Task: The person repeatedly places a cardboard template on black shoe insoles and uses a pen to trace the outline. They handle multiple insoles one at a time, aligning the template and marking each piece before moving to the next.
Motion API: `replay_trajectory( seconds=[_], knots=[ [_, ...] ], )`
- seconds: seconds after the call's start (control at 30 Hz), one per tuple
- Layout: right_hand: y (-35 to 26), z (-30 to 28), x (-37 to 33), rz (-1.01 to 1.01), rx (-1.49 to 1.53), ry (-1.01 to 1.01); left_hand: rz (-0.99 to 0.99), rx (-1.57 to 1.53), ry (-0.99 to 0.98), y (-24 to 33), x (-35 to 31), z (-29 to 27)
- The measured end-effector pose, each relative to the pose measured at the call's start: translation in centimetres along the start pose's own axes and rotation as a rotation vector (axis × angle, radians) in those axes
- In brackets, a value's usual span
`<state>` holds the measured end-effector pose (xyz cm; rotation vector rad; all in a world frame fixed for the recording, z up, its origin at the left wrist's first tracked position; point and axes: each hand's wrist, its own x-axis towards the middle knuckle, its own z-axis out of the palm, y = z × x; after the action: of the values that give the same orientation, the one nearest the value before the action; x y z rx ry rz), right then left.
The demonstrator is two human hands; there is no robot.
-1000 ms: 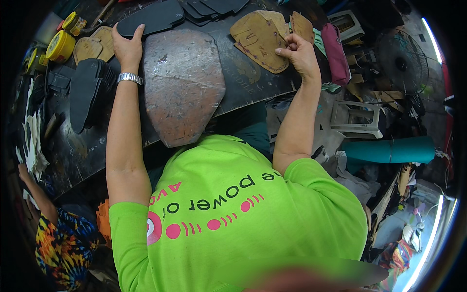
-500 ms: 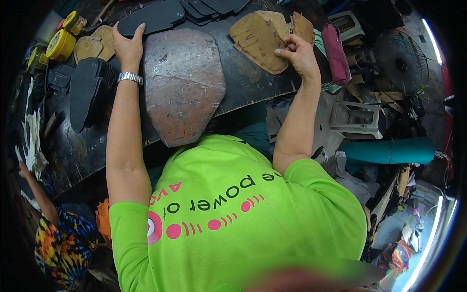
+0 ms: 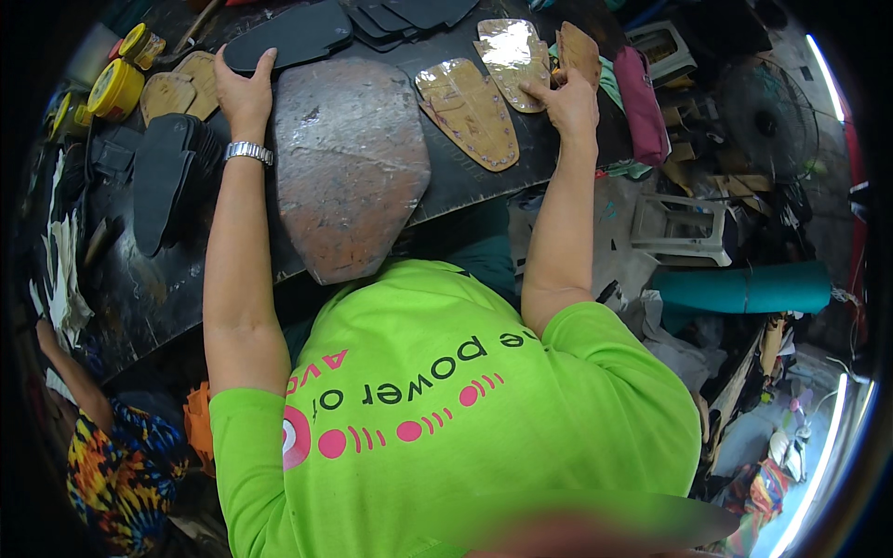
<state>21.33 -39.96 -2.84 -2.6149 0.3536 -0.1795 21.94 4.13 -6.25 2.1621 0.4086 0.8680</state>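
Note:
At the table's far side, my left hand has its thumb and finger around the near-left end of a black sole-shaped piece. A scratched grey-brown board lies beside that wrist, jutting over the table's near edge. My right hand is at the tan templates, its thumb stretched to the lower edge of a shiny one. Its other fingers, partly hidden, are by a narrower brown template; thumb and fingers are apart. Left of this hand, a tan template with marked edges lies flat.
More black pieces lie at the back, and a stack stands left. Yellow tubs and tan templates are at the far left. A maroon pouch lies right. Another person's patterned sleeve shows lower left.
The tan template that my right hand held now lies nearer on the table, let go. That hand has moved slightly right, to the other templates. My left hand stays put.

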Motion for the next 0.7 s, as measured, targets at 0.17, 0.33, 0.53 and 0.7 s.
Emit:
replay_trajectory(
  seconds=[0.17, 0.33, 0.53, 0.7],
  knots=[
    [1.1, 1.2, 1.0, 0.009, 0.149, -0.035, 0.019, 0.015, 0.008, 0.2, -0.1, -0.1],
    [2.1, 1.9, 1.1, -0.089, 0.345, -0.003, 0.008, 0.009, 0.007, 0.2, -0.1, -0.1],
    [2.1, 1.9, 0.5, -0.184, 0.645, -0.025, 0.015, -0.004, 0.007, 0.3, -0.1, -0.1],
    [1.8, 2.2, 0.4, -0.229, 0.911, -0.067, 0.019, 0.005, 0.007, 0.2, -0.1, 0.0]
  ],
)
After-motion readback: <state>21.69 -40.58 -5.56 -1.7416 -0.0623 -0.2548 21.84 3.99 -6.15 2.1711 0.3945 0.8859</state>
